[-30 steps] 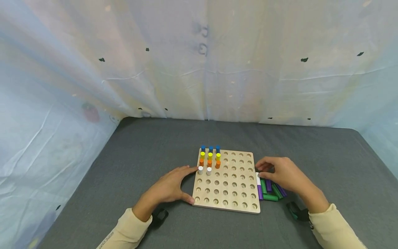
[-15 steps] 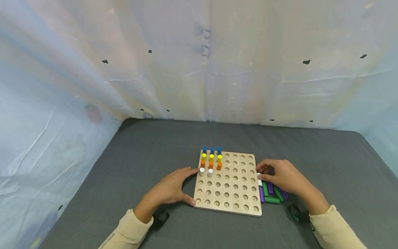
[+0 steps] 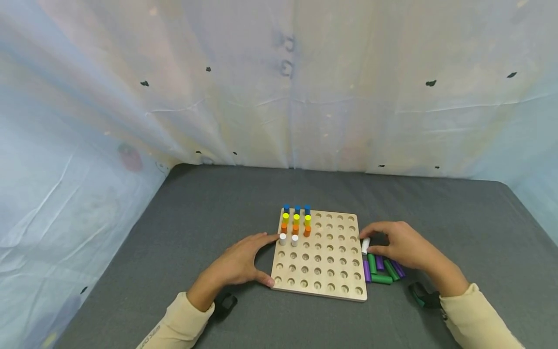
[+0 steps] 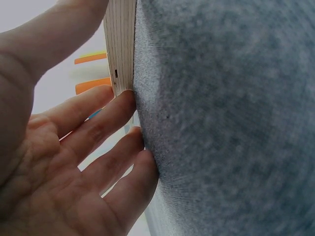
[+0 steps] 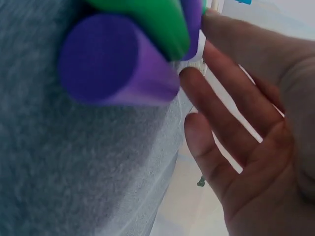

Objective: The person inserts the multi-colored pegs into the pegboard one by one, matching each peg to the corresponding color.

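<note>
A square wooden pegboard [image 3: 335,286] lies on the grey cloth. My left hand [image 3: 240,259] rests along its left side, fingers spread, with the index fingertip at the edge and the thumb at the near corner. In the left wrist view, fingertips touch the layered board edge [image 4: 120,44]. Just off the board's right side, my right hand [image 3: 401,245] pinches a tilted white peg [image 3: 365,245] between thumb and fingers. Two white pegs [image 3: 294,240] stand on the board, in front of rows of orange pegs [image 3: 295,230], yellow pegs [image 3: 296,220] and blue pegs [image 3: 297,209].
Loose green pegs [image 3: 381,279] and purple pegs [image 3: 367,271] lie against the board's right side, under and beside my right hand. A purple peg [image 5: 108,61] looms close in the right wrist view. A pale curtain [image 3: 331,97] hangs behind the table [image 3: 218,194].
My right hand has drawn the white peg slightly away from the board's edge and tilted it. My left hand stays at the board's left side.
</note>
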Demonstrator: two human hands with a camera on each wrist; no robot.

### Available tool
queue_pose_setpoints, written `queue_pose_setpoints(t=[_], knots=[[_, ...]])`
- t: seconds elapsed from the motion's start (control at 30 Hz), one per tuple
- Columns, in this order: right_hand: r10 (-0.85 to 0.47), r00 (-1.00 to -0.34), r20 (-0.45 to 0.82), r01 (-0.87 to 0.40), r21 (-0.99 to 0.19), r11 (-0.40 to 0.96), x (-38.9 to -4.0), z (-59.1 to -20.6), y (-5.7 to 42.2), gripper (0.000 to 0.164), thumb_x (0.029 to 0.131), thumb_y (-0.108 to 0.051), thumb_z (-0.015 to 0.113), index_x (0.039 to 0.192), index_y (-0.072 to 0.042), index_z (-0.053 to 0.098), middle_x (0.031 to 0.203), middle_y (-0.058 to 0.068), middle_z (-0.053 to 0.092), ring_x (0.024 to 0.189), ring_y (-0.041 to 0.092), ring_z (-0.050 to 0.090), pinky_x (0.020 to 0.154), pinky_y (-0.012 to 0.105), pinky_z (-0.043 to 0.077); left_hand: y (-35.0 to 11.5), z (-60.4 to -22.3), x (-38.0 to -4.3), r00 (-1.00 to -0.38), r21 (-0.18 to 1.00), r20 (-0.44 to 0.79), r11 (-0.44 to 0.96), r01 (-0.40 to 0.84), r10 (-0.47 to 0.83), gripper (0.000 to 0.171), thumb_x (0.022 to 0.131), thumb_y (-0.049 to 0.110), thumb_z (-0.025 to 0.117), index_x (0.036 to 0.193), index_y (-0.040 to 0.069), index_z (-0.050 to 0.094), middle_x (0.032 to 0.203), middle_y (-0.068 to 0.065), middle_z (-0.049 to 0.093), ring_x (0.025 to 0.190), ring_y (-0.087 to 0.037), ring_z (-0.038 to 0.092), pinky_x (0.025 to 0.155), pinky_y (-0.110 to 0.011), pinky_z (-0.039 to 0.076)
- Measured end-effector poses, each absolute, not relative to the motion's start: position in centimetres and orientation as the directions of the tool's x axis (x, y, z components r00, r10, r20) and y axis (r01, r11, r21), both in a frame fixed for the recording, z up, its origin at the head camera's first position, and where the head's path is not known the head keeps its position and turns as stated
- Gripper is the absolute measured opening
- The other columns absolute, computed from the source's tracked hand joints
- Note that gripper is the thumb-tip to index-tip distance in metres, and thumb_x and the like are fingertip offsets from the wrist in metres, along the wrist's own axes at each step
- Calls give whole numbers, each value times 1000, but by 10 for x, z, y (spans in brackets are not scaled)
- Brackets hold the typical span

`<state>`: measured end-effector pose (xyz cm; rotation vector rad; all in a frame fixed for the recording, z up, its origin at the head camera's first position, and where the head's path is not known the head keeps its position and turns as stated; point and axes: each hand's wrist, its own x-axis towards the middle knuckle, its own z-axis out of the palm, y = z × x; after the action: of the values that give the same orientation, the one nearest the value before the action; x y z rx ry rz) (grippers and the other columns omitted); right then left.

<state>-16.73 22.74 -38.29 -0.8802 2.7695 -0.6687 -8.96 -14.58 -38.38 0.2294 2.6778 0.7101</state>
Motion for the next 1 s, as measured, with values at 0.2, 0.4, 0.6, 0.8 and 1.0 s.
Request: queue_pose_setpoints(t=[0.2, 0.4, 0.6, 0.8, 1.0], knots=[[-563, -826, 20, -519, -417, 746, -168, -385, 230, 21, 84, -20, 79, 105, -20, 74, 101, -5, 75, 98, 20, 70, 86, 50, 54, -146, -383, -89, -920, 498, -310, 865, 58, 241, 103, 62, 44, 93, 151, 28, 44, 159, -12, 39, 147, -37, 35, 113, -62, 32], [-559, -829, 4, -511, -411, 755, -170, -387, 228, 22, 86, -23, 78, 107, -17, 74, 100, -4, 75, 96, 20, 70, 85, 50, 55, -145, -383, -90, -921, 497, -310, 866, 57, 238, 103, 62, 43, 93, 151, 29, 44, 158, -12, 39, 147, -37, 35, 114, -62, 32], [-575, -818, -8, -519, -419, 745, -170, -384, 224, 23, 86, -20, 78, 108, -17, 74, 98, -5, 74, 93, 17, 70, 82, 47, 56, -145, -383, -90, -923, 495, -304, 867, 57, 234, 103, 61, 42, 93, 151, 28, 44, 158, -11, 40, 147, -36, 36, 114, -62, 32], [-591, -806, -15, -528, -432, 731, -169, -386, 220, 18, 85, -17, 78, 103, -21, 72, 94, -10, 71, 88, 10, 66, 77, 38, 55, -146, -382, -89, -924, 506, -299, 861, 57, 237, 103, 61, 43, 93, 151, 29, 44, 158, -11, 40, 147, -36, 36, 112, -62, 34], [-573, -819, 32, -533, -415, 738, -167, -381, 221, 20, 86, -14, 77, 104, -20, 72, 95, -9, 71, 88, 10, 66, 76, 37, 54, -146, -382, -88, -924, 513, -289, 856, 72, 252, 102, 62, 43, 92, 151, 28, 44, 157, -12, 41, 146, -36, 37, 112, -62, 35]])
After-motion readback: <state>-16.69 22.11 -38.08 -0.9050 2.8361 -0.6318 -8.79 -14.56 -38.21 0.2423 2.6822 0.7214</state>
